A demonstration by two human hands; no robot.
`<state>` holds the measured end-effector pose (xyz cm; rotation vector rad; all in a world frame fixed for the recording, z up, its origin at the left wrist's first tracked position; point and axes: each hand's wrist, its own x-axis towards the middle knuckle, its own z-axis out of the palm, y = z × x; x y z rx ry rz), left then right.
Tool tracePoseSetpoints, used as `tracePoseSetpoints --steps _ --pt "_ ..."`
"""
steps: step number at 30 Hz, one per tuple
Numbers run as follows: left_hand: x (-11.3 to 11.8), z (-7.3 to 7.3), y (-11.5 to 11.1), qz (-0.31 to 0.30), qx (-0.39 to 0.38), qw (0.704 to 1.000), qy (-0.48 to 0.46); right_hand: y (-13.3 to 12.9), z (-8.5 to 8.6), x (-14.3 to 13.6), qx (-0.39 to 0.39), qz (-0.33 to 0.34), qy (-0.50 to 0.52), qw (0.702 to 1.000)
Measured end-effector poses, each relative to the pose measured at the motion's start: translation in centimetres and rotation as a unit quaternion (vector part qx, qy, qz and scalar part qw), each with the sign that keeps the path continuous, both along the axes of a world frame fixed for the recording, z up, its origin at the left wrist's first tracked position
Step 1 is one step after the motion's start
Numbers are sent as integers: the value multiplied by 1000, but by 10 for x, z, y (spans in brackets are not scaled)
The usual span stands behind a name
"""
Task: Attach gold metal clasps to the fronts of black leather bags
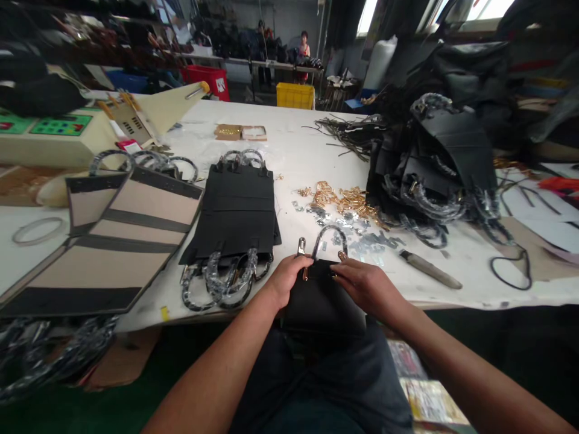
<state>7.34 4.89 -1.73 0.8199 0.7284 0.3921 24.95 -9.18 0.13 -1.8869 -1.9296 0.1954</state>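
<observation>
A black bag panel (323, 301) hangs over the table's front edge toward my lap, with a plastic-wrapped handle (332, 229) looping up from its top. Shiny gold-coloured metal fittings (301, 246) join the handle ends to the panel. My left hand (288, 277) is closed on the panel's left upper edge, its thumb beside the left fitting. At the handle's right end, my right hand (364, 282) pinches around the other fitting; a small gold glint shows at its fingertips. Loose gold-coloured metal pieces (350, 200) and flat silver plates (362, 232) lie just beyond.
Stacked black panels with wrapped handles (239, 208) lie left of my hands, beige-backed panels (136, 241) farther left. A knife-like tool with a taped handle (432, 269) rests right. Black bag pieces (434, 157) are heaped behind it. A small cardboard box (228, 132) stands farther back.
</observation>
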Motion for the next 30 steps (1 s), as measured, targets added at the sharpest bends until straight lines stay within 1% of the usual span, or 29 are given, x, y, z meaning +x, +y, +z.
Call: tracePoseSetpoints --steps 3,6,12,15,19,22,25,30 --pt "0 1 0 -8 13 1000 -13 6 0 -8 -17 -11 -67 998" --pt "0 1 0 -7 36 999 -14 11 0 -12 -36 -6 -97 995" --pt "-1 -1 1 -8 20 1000 1 9 -3 -3 -35 33 -65 997" --pt "0 0 2 -17 4 1000 5 6 -6 -1 -27 31 -69 997" --pt "1 3 3 -26 -7 999 17 4 -13 -4 3 12 -70 997" --pt "3 4 3 -23 0 999 29 3 -14 -4 2 -9 -61 998" --pt "3 3 2 -16 16 999 38 4 -11 -3 -9 -22 -43 999" --pt "3 1 -1 6 54 997 51 7 -9 -2 -12 15 -50 999"
